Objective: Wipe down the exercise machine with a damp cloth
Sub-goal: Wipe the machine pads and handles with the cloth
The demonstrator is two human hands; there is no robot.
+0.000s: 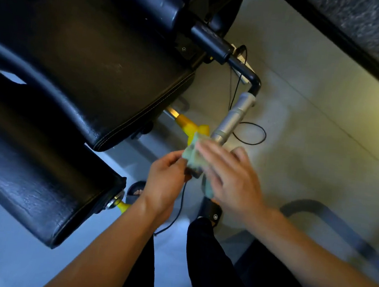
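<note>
The exercise machine fills the left half: a black padded seat (82, 62) and a second black pad (34, 187) below it. A silver handle grip (233, 117) hangs from a black bent tube (249, 72) right of the seat. A pale green cloth (194, 154) sits at the handle's lower end. My left hand (165, 183) pinches the cloth's left edge. My right hand (232, 176) lies over the cloth from the right, fingers spread and blurred. Part of the cloth is hidden under that hand.
A yellow adjustment lever (192, 126) sticks out under the seat, just left of the cloth. Thin black cables (250, 133) loop across the pale floor. A grey curved frame tube (330, 219) runs at the right. My dark-trousered legs (206, 262) and a shoe stand below.
</note>
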